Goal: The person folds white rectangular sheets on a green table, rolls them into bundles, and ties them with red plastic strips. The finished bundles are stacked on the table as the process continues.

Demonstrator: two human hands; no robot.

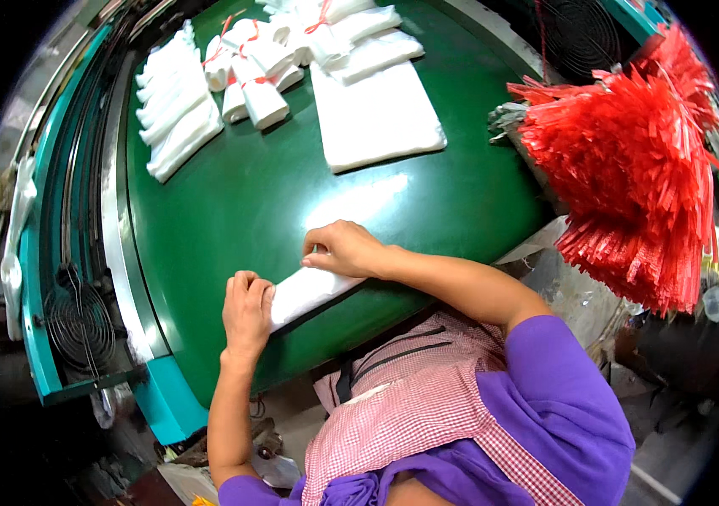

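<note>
A white roll of thin plastic sheeting, seemingly bags [313, 295], lies slantwise near the front edge of a green work surface [241, 211]. My left hand [248, 314] has its fingers curled over the roll's left end. Toward the roll's other end, my right hand [344, 249] grips it from above, fingers bent and thumb tucked in. Beyond my hands sits a flat stack of folded white plastic bags [381, 118]. Farther back, several rolled white bundles [262, 97] are bound with red ties.
Overlapping white bundles [178, 110] line the far left of the surface. A large bunch of red plastic strips [621, 177] hangs at the right edge. Teal machine framing [35, 278] and a round black wire guard [81, 325] stand along the left.
</note>
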